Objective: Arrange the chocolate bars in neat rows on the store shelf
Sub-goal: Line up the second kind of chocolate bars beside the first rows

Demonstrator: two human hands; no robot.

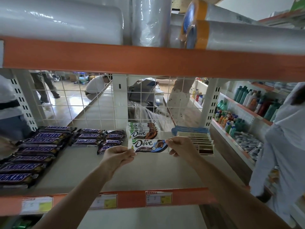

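Left hand [118, 156] and right hand [180, 146] are pinching the bar [148, 145]; lower it level, flush at 6 o'clock of the stack [143, 132].

A shop. Steel shelf [148, 172] units with orange front rails carry price labels [158, 198] on the front edge. Snickers bars [33, 156] lie in rows at the shelf's left, Dove bars [143, 131] stacked at its back edge. Bottles [250, 101] fill a neighbouring rack; wrapped rolls [62, 22] lie on the shelf above.
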